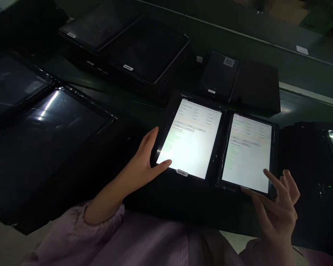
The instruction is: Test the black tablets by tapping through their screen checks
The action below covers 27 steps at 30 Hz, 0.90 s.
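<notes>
Pale purple clothing is seen closest to the camera, below a dark table. At the left, a large dark tablet is laid beside a partly cut-off tablet, and light is reflected in its screen. Toward the back, two more dark tablets are placed; to their right, a black box is set beside a smaller dark tablet. Nearer the person, the left lit tablet and the right lit tablet are lined up side by side, their white screens marked with check boxes, grey buttons and green text. By the left hand the left lit tablet's lower left corner is spanned, thumb over the front; whether it is gripped cannot be told. Nothing is clasped by the right hand, whose forefinger is extended over the right lit tablet's screen. A white label is stuck on the left lit tablet's lower edge.
</notes>
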Each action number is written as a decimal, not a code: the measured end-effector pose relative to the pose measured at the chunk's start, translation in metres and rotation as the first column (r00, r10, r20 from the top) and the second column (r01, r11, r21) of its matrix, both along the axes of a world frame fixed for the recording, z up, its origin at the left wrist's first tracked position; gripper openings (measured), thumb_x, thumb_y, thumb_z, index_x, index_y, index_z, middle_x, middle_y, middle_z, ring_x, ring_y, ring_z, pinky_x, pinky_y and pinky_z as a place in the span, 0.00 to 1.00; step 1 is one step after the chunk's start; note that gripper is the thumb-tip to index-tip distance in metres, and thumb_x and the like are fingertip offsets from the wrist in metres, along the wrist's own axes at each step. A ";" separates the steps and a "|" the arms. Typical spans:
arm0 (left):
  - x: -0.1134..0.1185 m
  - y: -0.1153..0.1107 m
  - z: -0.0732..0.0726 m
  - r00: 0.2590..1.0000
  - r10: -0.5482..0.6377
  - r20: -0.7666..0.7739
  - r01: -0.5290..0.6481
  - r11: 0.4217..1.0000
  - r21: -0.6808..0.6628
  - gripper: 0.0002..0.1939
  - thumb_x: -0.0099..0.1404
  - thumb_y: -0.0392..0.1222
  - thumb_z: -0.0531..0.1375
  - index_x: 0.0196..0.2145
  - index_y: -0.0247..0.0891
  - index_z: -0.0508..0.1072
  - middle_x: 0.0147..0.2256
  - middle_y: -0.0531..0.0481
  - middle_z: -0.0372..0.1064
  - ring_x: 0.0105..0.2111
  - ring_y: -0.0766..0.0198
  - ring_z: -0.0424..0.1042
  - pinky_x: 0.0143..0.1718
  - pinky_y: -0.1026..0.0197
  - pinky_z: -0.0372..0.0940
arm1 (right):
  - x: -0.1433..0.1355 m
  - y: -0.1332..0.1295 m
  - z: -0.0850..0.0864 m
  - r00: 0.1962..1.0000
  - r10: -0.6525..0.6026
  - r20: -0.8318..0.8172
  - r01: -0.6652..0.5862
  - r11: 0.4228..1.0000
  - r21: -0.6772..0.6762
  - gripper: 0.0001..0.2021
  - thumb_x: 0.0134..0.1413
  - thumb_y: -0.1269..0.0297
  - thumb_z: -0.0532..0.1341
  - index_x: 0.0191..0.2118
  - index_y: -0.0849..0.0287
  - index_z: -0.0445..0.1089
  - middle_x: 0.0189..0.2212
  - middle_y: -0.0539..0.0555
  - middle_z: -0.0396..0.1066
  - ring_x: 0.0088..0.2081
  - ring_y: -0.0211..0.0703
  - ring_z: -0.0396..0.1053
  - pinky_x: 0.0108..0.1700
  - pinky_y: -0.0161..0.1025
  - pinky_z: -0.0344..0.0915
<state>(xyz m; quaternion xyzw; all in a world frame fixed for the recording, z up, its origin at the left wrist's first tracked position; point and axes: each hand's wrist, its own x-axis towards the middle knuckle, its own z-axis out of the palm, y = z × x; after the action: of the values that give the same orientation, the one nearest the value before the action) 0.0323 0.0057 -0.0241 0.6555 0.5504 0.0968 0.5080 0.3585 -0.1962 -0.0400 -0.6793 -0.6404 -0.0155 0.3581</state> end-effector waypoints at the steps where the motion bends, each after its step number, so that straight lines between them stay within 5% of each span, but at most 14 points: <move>1: 0.001 0.000 0.003 0.999 -0.032 -0.039 0.032 0.999 -0.006 0.62 0.65 0.68 0.62 0.81 0.43 0.32 0.82 0.40 0.20 0.80 0.29 0.33 0.69 0.27 0.63 | 0.000 0.001 -0.002 0.999 -0.025 0.031 0.024 1.000 0.004 0.09 0.69 0.67 0.67 0.42 0.46 0.85 0.70 0.48 0.67 0.78 0.71 0.48 0.73 0.82 0.53; 5: 0.008 -0.002 0.003 0.981 -0.108 -0.164 0.110 0.994 0.007 0.66 0.61 0.69 0.66 0.81 0.52 0.30 0.81 0.45 0.12 0.79 0.23 0.36 0.64 0.23 0.67 | -0.001 0.006 -0.009 0.985 -0.170 0.041 0.168 0.984 0.062 0.10 0.70 0.67 0.65 0.49 0.47 0.85 0.72 0.50 0.64 0.78 0.73 0.49 0.72 0.82 0.55; 9: 0.021 -0.003 0.000 0.983 -0.030 -0.182 0.041 0.997 0.058 0.65 0.62 0.66 0.68 0.81 0.51 0.32 0.81 0.43 0.14 0.78 0.23 0.39 0.64 0.22 0.66 | -0.006 0.006 -0.009 0.973 -0.210 -0.093 0.220 0.969 0.112 0.15 0.71 0.68 0.64 0.55 0.44 0.82 0.70 0.52 0.67 0.75 0.73 0.54 0.68 0.81 0.62; 14: 0.033 0.009 0.005 0.993 0.080 -0.085 -0.073 0.994 0.087 0.61 0.67 0.68 0.63 0.81 0.42 0.34 0.81 0.38 0.17 0.79 0.26 0.35 0.67 0.24 0.64 | -0.012 0.009 -0.004 0.980 -0.138 -0.146 0.162 0.973 0.167 0.16 0.70 0.71 0.64 0.56 0.43 0.81 0.69 0.51 0.68 0.75 0.70 0.56 0.69 0.81 0.62; 21: 0.022 0.018 -0.001 0.996 0.079 0.027 -0.082 0.993 0.089 0.57 0.69 0.64 0.61 0.81 0.42 0.36 0.82 0.40 0.23 0.80 0.32 0.31 0.67 0.28 0.65 | -0.018 0.010 -0.002 0.986 -0.073 -0.153 0.088 0.992 0.091 0.12 0.70 0.68 0.65 0.51 0.46 0.84 0.69 0.52 0.68 0.75 0.70 0.56 0.68 0.80 0.63; 27: 0.005 0.021 -0.005 0.993 0.095 0.069 -0.098 0.995 0.031 0.54 0.69 0.62 0.60 0.81 0.42 0.39 0.82 0.40 0.27 0.81 0.36 0.34 0.75 0.29 0.51 | -0.018 0.007 0.004 0.995 -0.068 -0.070 0.071 0.997 0.036 0.11 0.70 0.67 0.65 0.49 0.45 0.84 0.69 0.51 0.68 0.74 0.72 0.56 0.67 0.80 0.62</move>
<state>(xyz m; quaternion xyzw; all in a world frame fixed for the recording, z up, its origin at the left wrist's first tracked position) 0.0375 0.0266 -0.0290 0.6330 0.5622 0.1527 0.5098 0.3409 -0.1889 -0.0363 -0.6942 -0.6033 -0.0171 0.3922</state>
